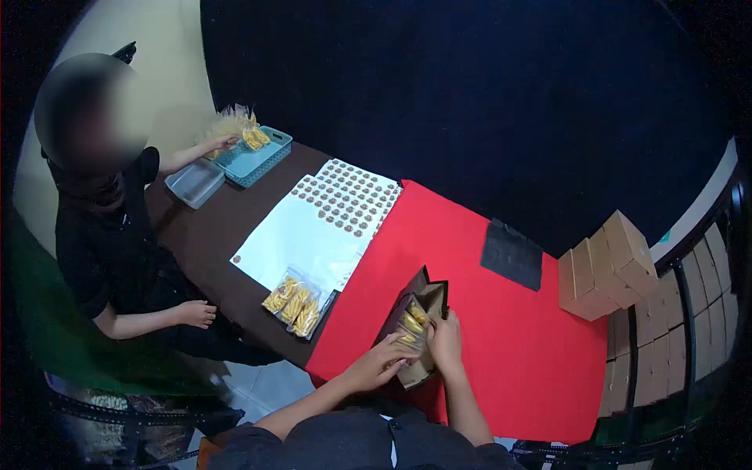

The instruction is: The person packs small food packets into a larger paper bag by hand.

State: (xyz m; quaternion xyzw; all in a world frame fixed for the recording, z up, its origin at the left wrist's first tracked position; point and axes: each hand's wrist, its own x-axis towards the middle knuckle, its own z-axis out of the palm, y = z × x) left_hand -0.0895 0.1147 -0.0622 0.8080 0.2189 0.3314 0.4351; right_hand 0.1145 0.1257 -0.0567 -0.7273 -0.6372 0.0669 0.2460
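Left hand (382,366): ours, fingers curled in narrow around a clear crinkly plastic packet of yellow snack sticks (413,319) that's sitting in the box mouth.
Right hand (445,342): fingers pinched shut on the rim of the open brown cardboard box (433,298), keeping it propped at a tilt.
Where the box is: near edge of the smooth red tablecloth (501,345), right in front of us.
Risk, crushing: we reckon those sticks are brittle, so squeezing the packet past the stiff card edge could snap them.
Risk, tipping: the box is thin card and only held by one rim. If that pinch slips, it could flop over and spill.
Risk, snagging: slick film against a tight opening might buckle a flap.
Spare packets: three more glossy clear packets of yellow sticks (296,301) lie flat just left of the cloth, beside the white sheets of small round stickers (345,200).
Co-worker: one hand (223,142) is in a teal slotted plastic basket (254,160), well apart from us.
Right side: plain brown cardboard boxes stacked in blocks (607,262), square-edged and matte.
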